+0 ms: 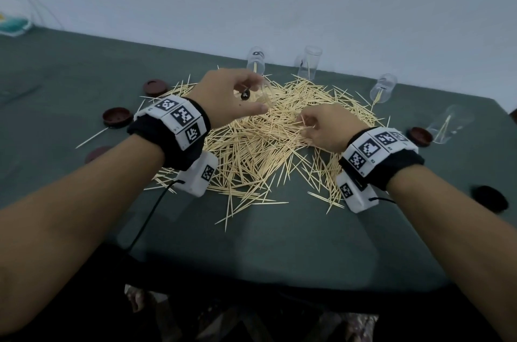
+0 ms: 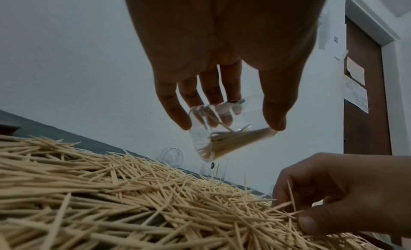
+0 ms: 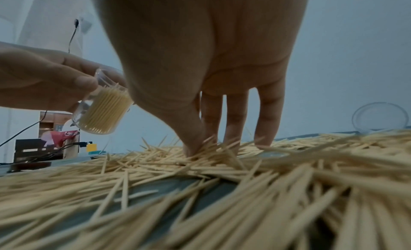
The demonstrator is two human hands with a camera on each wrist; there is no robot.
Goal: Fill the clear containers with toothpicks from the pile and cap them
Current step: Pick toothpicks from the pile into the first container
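A big pile of toothpicks (image 1: pixel 265 151) covers the middle of the green table (image 1: pixel 279 243). My left hand (image 1: pixel 258 94) grips a clear container (image 1: pixel 264 91) and holds it tilted above the pile's far side. In the left wrist view the container (image 2: pixel 224 139) is partly filled with toothpicks. My right hand (image 1: pixel 306 123) is down in the pile to the right of it, thumb and fingers pinching several toothpicks (image 2: pixel 289 204). The right wrist view shows the fingertips (image 3: pixel 195 148) buried in the pile (image 3: pixel 222 192) and the held container (image 3: pixel 102 111) at the left.
Two clear containers (image 1: pixel 256 61) (image 1: pixel 309 61) stand at the back by the wall; another (image 1: pixel 382 88) leans at the right and one (image 1: pixel 447 124) lies on its side. Dark red caps (image 1: pixel 155 87) (image 1: pixel 117 117) (image 1: pixel 421 136) lie around the pile. A black object (image 1: pixel 489 197) sits at the right edge.
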